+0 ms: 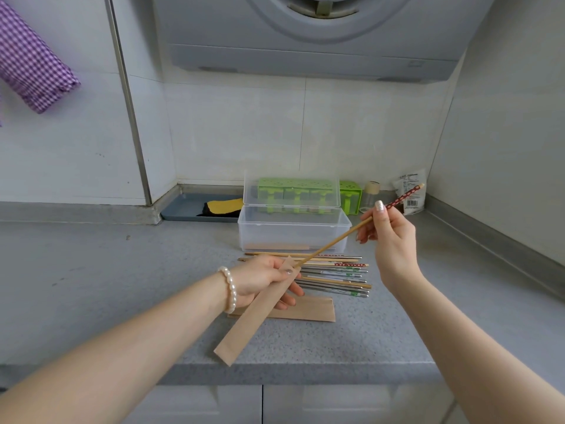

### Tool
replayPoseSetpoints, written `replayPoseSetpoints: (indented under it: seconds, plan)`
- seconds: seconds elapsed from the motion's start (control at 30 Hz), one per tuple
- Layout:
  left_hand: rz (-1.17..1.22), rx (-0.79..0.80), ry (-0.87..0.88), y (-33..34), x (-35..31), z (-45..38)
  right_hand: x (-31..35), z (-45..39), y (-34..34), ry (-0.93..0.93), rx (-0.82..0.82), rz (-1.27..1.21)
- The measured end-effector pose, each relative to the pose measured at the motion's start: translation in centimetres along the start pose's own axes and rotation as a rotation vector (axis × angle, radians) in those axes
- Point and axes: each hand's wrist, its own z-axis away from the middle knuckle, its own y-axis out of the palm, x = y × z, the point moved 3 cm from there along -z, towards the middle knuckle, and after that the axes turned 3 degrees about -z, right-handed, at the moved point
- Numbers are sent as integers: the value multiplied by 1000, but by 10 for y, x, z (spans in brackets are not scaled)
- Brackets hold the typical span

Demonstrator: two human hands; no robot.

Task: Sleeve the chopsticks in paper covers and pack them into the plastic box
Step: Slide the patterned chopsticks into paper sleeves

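Left hand (264, 278) at centre frame, grip pinched on the upper end of a brown paper cover (260, 310); cover slants down-left, lower end hanging past the front edge of the desk (91, 270). Right hand (388, 231) at right of centre, fingers curled and pinching a wooden chopstick (333, 244) near its red patterned end. Plain tip right at the cover's mouth beside the left thumb; cannot tell whether already inside.

Loose chopsticks (333, 275), wooden and metal, in a pile just behind the left hand, touching one another. Spare paper covers (308, 312) flat on the desk under the left hand. Plastic box (293, 229) just behind the pile, lid up; something long and tan on its floor, likely a sleeved pair, not clear through the wall.

Handling, judged: chopstick light, stiff, fairly smooth; hold near the thick end steers the tip well. Cover thin, floppy, easily creased or torn; best pinched at the mouth edges, lightly, so the opening stays parted. Too firm a pinch likely to flatten the mouth and block entry. Unsupported lower end may sag, bending the channel.
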Motion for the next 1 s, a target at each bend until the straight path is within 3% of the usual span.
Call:
replayPoseSetpoints:
  seconds: [0.2,0.43,1.0]
  plan:
    - [22,13,29,1,-1,0,-1,-1,0,17,0,-18]
    - [19,7,52,0,-3,4,-2,-8,-10,34,-118,-64]
    - [-75,-35,78,4,-6,7,7,4,-3,11,-70,-29]
